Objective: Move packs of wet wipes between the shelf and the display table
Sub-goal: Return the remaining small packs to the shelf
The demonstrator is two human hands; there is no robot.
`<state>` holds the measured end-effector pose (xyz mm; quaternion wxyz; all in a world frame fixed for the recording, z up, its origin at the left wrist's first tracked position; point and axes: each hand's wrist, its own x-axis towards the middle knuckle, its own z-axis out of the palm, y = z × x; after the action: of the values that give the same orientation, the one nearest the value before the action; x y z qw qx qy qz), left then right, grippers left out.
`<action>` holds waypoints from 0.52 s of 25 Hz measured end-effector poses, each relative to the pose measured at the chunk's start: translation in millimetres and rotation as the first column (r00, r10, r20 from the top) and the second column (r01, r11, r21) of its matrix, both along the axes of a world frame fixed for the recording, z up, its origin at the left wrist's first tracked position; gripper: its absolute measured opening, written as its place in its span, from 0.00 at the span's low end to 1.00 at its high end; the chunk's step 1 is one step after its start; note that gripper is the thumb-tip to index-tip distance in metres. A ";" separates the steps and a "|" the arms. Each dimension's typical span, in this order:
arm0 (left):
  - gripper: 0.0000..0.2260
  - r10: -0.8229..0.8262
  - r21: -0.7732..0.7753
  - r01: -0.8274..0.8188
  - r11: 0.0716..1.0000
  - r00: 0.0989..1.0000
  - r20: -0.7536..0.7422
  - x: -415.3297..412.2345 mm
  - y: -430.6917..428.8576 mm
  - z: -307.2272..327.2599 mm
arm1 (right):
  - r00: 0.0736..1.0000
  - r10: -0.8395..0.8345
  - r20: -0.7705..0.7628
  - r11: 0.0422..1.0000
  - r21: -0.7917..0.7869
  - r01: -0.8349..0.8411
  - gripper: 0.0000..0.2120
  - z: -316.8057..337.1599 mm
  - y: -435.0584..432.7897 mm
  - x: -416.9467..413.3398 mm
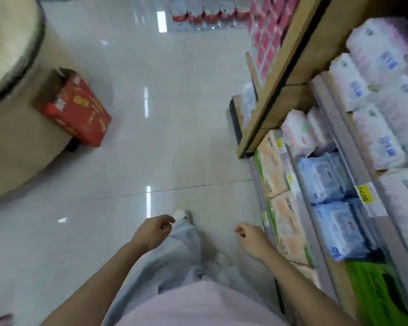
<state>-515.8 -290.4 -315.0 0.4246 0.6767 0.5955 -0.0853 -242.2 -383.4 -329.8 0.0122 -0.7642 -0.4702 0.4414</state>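
Shiny floor (174, 137) is separating the shelf (283, 67) from the round worktop (14, 128). Your left hand (154, 229) and right hand (250, 236) are hanging loosely curled, holding nothing; packs of wet wipes (323, 177) are sitting on the shelf. Grabbing hastily, you are risking knocking neighbouring packs (299, 132) down.

Blurry on my end: I can't read what's printed on the packs (325, 177), and the tabletop (10, 38) is cut off top-left.
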 end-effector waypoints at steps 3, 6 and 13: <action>0.12 0.328 -0.011 -0.328 0.945 0.945 -0.011 -73.6 -10.9 -2.4 | 0.979 0.202 -0.008 0.978 0.057 -0.201 0.12 15.3 78.2 -44.2; 0.10 0.568 -0.026 -0.567 0.823 0.823 0.024 -128.3 -11.7 -9.6 | 0.949 0.316 -0.014 0.943 0.111 -0.312 0.12 19.7 150.9 -87.6; 0.10 0.752 -0.066 -0.749 0.659 0.658 0.041 -241.7 54.7 -18.4 | 0.884 0.466 0.024 0.880 0.087 -0.466 0.11 7.8 292.4 -206.8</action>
<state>-757.5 -235.7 -333.4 0.4555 0.3641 0.8054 0.1067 -449.0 -91.1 -322.0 -0.0605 -0.6279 -0.6595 0.4089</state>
